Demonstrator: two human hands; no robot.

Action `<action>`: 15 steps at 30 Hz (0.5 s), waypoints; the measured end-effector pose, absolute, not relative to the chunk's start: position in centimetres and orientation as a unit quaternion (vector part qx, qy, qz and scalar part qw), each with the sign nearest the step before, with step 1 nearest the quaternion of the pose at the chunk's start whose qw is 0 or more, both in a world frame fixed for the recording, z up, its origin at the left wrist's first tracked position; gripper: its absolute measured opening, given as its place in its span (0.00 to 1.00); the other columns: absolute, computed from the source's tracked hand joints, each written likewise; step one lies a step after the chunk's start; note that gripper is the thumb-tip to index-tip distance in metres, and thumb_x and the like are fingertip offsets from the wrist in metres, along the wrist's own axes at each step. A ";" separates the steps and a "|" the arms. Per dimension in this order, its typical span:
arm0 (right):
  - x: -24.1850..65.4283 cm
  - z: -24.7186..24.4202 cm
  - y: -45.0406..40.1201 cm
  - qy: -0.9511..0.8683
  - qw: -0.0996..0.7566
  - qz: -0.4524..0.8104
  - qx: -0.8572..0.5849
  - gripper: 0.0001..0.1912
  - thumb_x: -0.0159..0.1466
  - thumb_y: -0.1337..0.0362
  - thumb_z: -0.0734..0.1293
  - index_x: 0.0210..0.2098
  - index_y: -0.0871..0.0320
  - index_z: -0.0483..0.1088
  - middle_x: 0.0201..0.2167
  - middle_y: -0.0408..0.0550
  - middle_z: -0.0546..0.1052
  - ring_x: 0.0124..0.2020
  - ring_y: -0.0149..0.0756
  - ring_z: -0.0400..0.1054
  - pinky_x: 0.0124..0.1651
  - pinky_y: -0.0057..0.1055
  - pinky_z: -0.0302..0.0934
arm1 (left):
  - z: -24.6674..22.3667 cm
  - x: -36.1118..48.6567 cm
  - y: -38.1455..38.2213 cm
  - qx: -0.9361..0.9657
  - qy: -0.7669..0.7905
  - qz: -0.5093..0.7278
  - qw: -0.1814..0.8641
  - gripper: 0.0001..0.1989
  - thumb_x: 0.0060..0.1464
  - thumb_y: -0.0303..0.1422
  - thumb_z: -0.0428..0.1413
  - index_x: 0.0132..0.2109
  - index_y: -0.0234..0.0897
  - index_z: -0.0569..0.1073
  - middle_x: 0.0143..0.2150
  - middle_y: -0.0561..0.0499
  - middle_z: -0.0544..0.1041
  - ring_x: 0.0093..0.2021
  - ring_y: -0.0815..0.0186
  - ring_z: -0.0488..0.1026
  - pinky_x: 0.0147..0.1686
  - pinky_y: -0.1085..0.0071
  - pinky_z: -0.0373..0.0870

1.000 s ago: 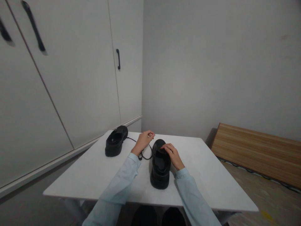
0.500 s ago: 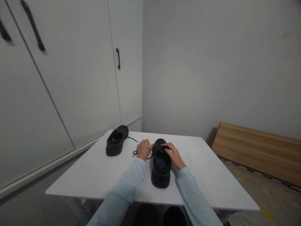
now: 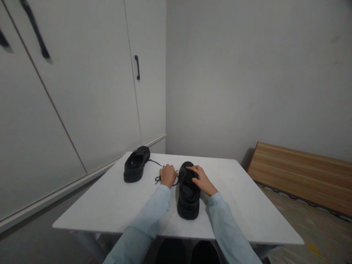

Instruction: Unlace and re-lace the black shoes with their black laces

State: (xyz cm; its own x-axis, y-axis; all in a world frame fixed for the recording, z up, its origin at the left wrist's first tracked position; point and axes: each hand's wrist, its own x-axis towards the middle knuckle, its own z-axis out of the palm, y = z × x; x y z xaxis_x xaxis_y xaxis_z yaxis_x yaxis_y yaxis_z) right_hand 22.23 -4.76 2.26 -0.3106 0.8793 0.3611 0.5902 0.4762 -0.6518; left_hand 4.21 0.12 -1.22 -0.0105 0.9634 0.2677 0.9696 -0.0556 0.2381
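A black lace-up shoe [image 3: 188, 203] stands on the white table, its heel toward me and its toe pointing away. Just left of it, my left hand [image 3: 168, 176] is closed, with a black shoelace [image 3: 157, 179] coming out on both sides of the fingers. My right hand [image 3: 203, 181] reaches over the shoe from the right. Its index finger lies across the top near the tongue, and the thumb is bent at the opening. The second black shoe [image 3: 134, 171] sits farther left, with a loose lace [image 3: 155, 162] trailing toward my left hand.
The white table [image 3: 104, 209] is in front of me, its near edge close to my body. White cabinets [image 3: 82, 91] with black handles line the left. A grey wall [image 3: 220, 80] rises behind. A wooden board [image 3: 299, 176] leans at the right on the floor.
My left hand has curled its fingers in and drawn slightly away from the shoe. My right index finger has shifted a little over the shoe's top. Both shoes stay in place.
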 end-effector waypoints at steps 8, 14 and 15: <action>21.7 2.6 -4.5 -0.802 0.273 0.147 -0.510 0.31 0.51 0.74 0.61 0.54 0.56 0.68 0.45 0.51 0.66 0.49 0.42 0.58 0.54 0.40 0.55 | -0.1 3.5 0.4 -0.689 -0.627 -0.338 -0.137 0.06 0.54 0.27 0.52 0.38 0.36 0.72 0.34 0.47 0.78 0.39 0.62 0.74 0.42 0.66 0.63; 21.8 2.9 -4.3 -0.811 0.251 0.157 -0.505 0.30 0.51 0.75 0.61 0.54 0.56 0.69 0.41 0.51 0.66 0.46 0.42 0.58 0.53 0.39 0.55 | -0.4 3.7 1.2 -0.603 -0.565 -0.469 -0.312 0.05 0.48 0.22 0.55 0.33 0.34 0.72 0.27 0.51 0.76 0.31 0.67 0.76 0.34 0.73 0.69; 21.8 2.8 -4.3 -0.811 0.256 0.162 -0.501 0.31 0.51 0.75 0.60 0.54 0.56 0.69 0.41 0.50 0.66 0.46 0.42 0.58 0.53 0.39 0.55 | -0.4 3.8 1.3 -0.585 -0.555 -0.486 -0.336 0.04 0.49 0.23 0.54 0.34 0.34 0.71 0.26 0.51 0.75 0.30 0.67 0.76 0.32 0.73 0.70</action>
